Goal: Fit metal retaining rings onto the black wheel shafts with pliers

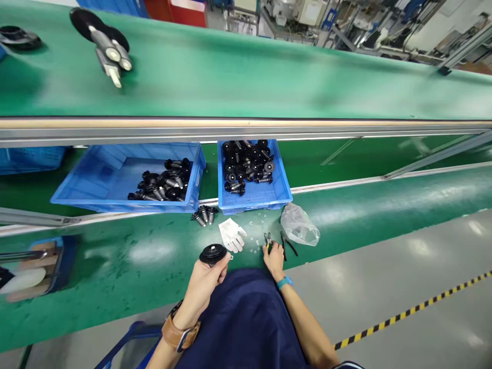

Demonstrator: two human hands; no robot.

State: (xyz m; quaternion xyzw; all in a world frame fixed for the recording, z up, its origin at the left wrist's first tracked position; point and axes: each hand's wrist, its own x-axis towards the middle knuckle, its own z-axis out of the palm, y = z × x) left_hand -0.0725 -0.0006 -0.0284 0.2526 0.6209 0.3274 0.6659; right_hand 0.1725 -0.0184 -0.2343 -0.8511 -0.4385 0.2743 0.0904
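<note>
My left hand [205,284] is closed round a part with a wide black disc top [212,253], held upright above the bench; its lower end is hidden in the fist. My right hand [274,260] has its fingers round small pliers [268,238] with a bit of yellow on the handles, tips pointing away from me. Just right of it lies a second pair of pliers [285,241] with black handles. Several small pale rings [257,242] are scattered between the pliers and a white glove [231,234]. Several black-and-grey shaft parts [205,214] lie beyond the glove.
Two blue bins, one left [169,206] and one right [255,206], hold many black shaft parts under the raised green belt [269,77]. A clear plastic bag [300,225] rests right of the pliers. A blue box [57,271] stands far left.
</note>
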